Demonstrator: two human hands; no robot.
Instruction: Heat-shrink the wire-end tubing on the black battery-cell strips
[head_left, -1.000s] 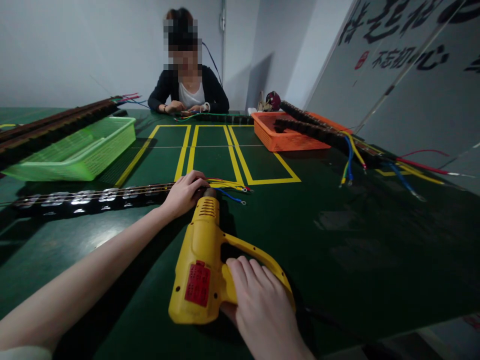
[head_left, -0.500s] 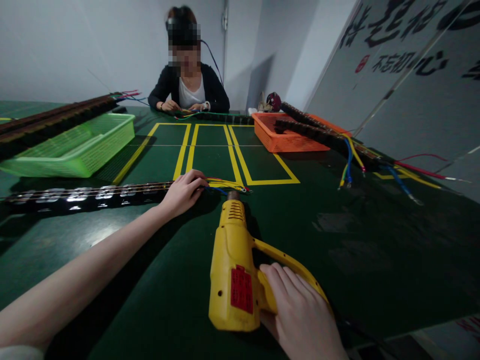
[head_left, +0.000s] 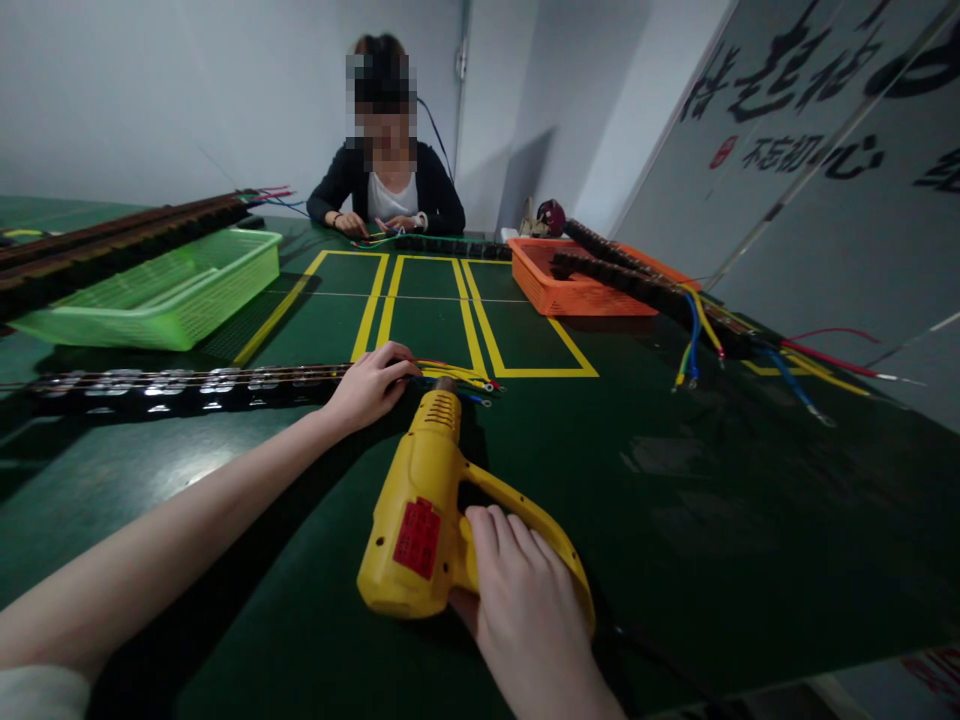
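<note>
My right hand [head_left: 525, 590] is closed round the handle of a yellow heat gun [head_left: 412, 510] with a red label. Its metal nozzle points away from me, close to a bundle of coloured wires [head_left: 465, 377] with ring terminals on the ends. My left hand [head_left: 373, 385] is closed over the near end of that bundle, where it leaves a long black cable chain [head_left: 187, 388] lying across the table to the left. The fingers hide the spot where wires and chain meet.
A green basket [head_left: 172, 325] at the left and an orange basket [head_left: 547, 290] at the right carry more black chains with wires. Across the green table [head_left: 540, 480], marked with yellow tape, a person [head_left: 386, 190] handles wires.
The heat gun has swung left with my right hand, its nozzle shifting along the wires toward my left hand. Blue wire ends now show beyond the nozzle. My left hand keeps its hold.
</note>
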